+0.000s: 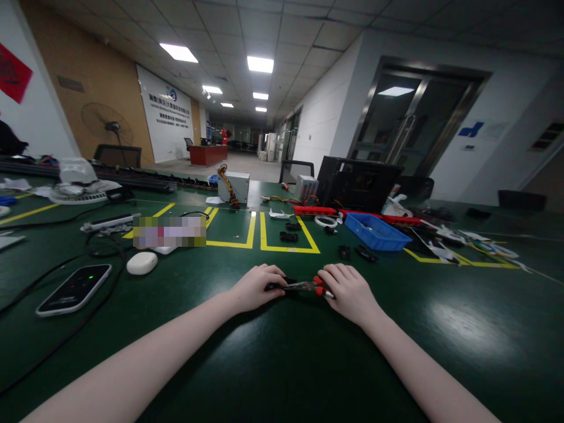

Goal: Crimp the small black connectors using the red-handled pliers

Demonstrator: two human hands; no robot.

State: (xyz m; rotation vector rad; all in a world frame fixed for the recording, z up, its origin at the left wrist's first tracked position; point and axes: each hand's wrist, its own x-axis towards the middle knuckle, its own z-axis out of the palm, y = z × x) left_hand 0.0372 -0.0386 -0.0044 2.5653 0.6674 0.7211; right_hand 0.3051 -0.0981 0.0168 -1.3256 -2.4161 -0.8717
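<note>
My right hand [350,291] is closed around the red handles of a pair of long-nose pliers [305,286], its metal jaws pointing left. Between the fingers and thumb of my left hand [255,288] is a small black piece [274,286], mostly hidden by the fingers. The plier tips meet or overlap this piece; whether they grip it I cannot tell. Both hands are low over the green tabletop [282,364]. Beyond them, small black items [288,237] lie inside a yellow-taped rectangle, and a black bundle [343,252] lies farther right.
A blue plastic bin [376,232] stands right of centre, near a white cable coil [326,221] and red strips [314,210]. At left are a phone [74,289], a white rounded case [141,263] and black cables [108,249]. A metal power-supply box [235,188] stands farther back.
</note>
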